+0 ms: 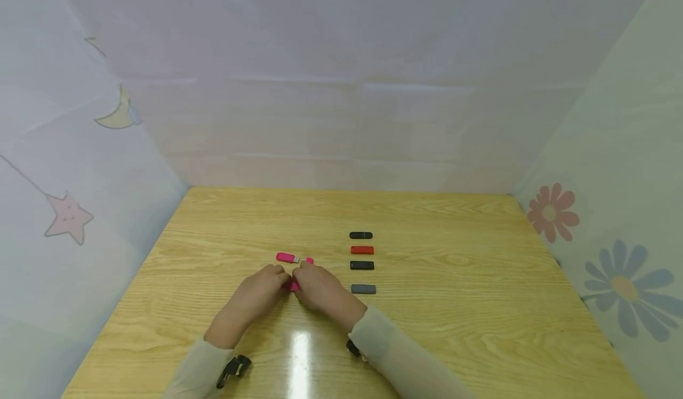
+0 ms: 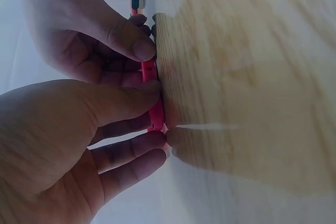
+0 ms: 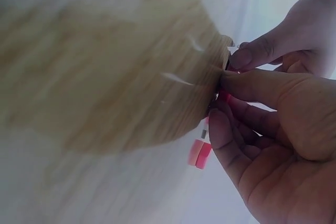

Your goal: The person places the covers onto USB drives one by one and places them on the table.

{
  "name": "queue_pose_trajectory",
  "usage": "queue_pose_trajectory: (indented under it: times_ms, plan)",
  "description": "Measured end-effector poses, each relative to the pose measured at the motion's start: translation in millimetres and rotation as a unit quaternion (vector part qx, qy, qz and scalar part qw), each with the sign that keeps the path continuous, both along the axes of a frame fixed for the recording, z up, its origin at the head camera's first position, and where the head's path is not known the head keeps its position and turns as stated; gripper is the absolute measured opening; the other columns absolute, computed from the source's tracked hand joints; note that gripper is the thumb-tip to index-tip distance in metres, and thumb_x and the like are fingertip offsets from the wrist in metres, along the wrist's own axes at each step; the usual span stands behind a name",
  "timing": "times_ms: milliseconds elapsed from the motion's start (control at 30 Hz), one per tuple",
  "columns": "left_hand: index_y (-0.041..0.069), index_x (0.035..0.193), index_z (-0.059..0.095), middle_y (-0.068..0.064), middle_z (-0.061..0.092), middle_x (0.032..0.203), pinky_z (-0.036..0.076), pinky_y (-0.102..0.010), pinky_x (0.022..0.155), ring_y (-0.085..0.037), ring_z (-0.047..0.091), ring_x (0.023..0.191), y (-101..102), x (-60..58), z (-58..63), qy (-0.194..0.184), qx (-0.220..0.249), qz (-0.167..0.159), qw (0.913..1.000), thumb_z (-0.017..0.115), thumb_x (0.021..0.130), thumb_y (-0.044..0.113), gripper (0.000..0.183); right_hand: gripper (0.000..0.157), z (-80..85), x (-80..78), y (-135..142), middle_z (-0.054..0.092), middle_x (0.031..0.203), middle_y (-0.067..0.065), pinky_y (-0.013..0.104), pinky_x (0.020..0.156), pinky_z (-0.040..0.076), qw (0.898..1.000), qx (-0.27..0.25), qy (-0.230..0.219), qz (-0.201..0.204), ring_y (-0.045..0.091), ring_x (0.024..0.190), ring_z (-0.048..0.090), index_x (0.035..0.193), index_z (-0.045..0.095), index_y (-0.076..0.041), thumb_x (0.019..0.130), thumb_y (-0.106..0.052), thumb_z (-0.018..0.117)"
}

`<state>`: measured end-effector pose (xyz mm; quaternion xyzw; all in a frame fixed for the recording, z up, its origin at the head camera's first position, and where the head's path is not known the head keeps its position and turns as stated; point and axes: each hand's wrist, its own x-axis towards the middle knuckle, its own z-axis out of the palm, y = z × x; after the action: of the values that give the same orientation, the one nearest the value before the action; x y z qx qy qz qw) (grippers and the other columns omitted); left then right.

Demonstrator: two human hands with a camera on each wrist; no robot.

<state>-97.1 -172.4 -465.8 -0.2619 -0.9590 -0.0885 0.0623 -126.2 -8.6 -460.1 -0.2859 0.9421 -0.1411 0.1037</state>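
Close to the table's near middle, my left hand (image 1: 259, 292) and right hand (image 1: 322, 289) meet over a pink USB stick (image 1: 295, 285). In the left wrist view, the left thumb and fingers pinch one end of this stick (image 2: 156, 114), while the right thumb lies on the other end. Much of it is covered by fingers. Just beyond the hands lies another pink USB stick (image 1: 287, 257), its metal plug bare and pointing right. A small pink cap (image 1: 309, 260) sits by that plug, close to the right hand's knuckles.
Right of the hands, a column of capped USB sticks lies on the wooden table (image 1: 453, 304): a black one (image 1: 361, 235), a red one (image 1: 362, 249), another black one (image 1: 362, 265) and a grey one (image 1: 363, 289). Patterned cloth walls (image 1: 352, 132) border the table.
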Motion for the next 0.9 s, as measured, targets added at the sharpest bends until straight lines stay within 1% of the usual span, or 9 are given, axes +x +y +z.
queue_pose_trajectory:
  times_ms: [200, 333, 400, 667, 733, 800, 900]
  plan:
    - [0.008, 0.089, 0.075, 0.003, 0.062, 0.084, 0.057, -0.032, 0.075, -0.019, 0.062, 0.085, -1, 0.3, -0.8, -0.001, 0.001, -0.004, 1.0000, 0.074, 0.092, 0.013, 0.006, 0.006, -0.7, -1.1, 1, 0.050, 0.081, -0.003, 0.023, 0.060, 0.041, 1.000, -0.005, -0.013, 0.004, 0.012, 0.068, 0.047, 0.090, 0.065, -0.012, 0.095, -0.014, 0.069]
    - [0.007, 0.091, 0.074, 0.002, 0.063, 0.085, 0.057, -0.031, 0.075, -0.019, 0.061, 0.086, -2, 0.1, -1.2, -0.001, -0.001, -0.009, 1.0000, 0.076, 0.090, 0.012, 0.006, 0.001, -1.2, -2.2, 3, 0.051, 0.082, -0.003, 0.023, 0.061, 0.041, 1.000, -0.010, -0.029, 0.005, 0.012, 0.069, 0.048, 0.094, 0.067, -0.012, 0.094, -0.012, 0.069]
    - [0.007, 0.093, 0.074, 0.001, 0.063, 0.085, 0.057, -0.032, 0.075, -0.019, 0.061, 0.086, -2, 0.1, -0.6, -0.003, 0.001, -0.009, 1.0000, 0.076, 0.090, 0.011, 0.005, 0.003, -1.3, -2.3, 4, 0.051, 0.082, -0.003, 0.023, 0.061, 0.041, 0.999, -0.013, -0.034, 0.004, 0.012, 0.069, 0.048, 0.094, 0.067, -0.013, 0.094, -0.010, 0.068]
    - [0.008, 0.093, 0.074, 0.002, 0.062, 0.085, 0.056, -0.030, 0.072, -0.017, 0.059, 0.084, -2, 0.8, 1.7, -0.006, 0.004, -0.010, 0.9999, 0.076, 0.089, 0.008, 0.004, 0.006, -0.1, -1.5, 6, 0.051, 0.081, -0.004, 0.023, 0.060, 0.041, 1.000, -0.013, -0.028, 0.000, 0.011, 0.068, 0.047, 0.089, 0.065, -0.012, 0.094, -0.013, 0.068]
    - [0.008, 0.092, 0.074, 0.002, 0.061, 0.085, 0.055, -0.030, 0.071, -0.017, 0.058, 0.083, -3, 0.9, 2.1, -0.009, 0.005, -0.008, 0.9999, 0.077, 0.089, 0.008, 0.004, 0.005, 0.4, -1.9, 7, 0.054, 0.082, -0.003, 0.025, 0.061, 0.043, 0.999, -0.013, -0.030, -0.003, 0.012, 0.068, 0.049, 0.090, 0.066, -0.012, 0.093, -0.013, 0.068]
    - [0.009, 0.092, 0.073, 0.002, 0.061, 0.086, 0.056, -0.030, 0.071, -0.017, 0.057, 0.083, -5, 0.3, 2.5, -0.012, 0.005, -0.003, 0.9999, 0.077, 0.089, 0.010, 0.005, 0.004, 0.5, -2.8, 8, 0.059, 0.086, -0.003, 0.026, 0.064, 0.048, 1.000, -0.007, -0.024, -0.006, 0.013, 0.072, 0.054, 0.095, 0.068, -0.012, 0.093, -0.016, 0.069]
    - [0.009, 0.094, 0.073, 0.000, 0.064, 0.092, 0.056, -0.032, 0.075, -0.018, 0.059, 0.088, -6, -2.5, 2.7, -0.020, 0.002, 0.011, 0.9997, 0.078, 0.089, 0.014, 0.008, 0.014, 2.3, -5.2, 12, 0.067, 0.098, -0.001, 0.031, 0.070, 0.054, 1.000, 0.000, -0.019, -0.018, 0.016, 0.083, 0.064, 0.105, 0.072, -0.012, 0.094, -0.020, 0.067]
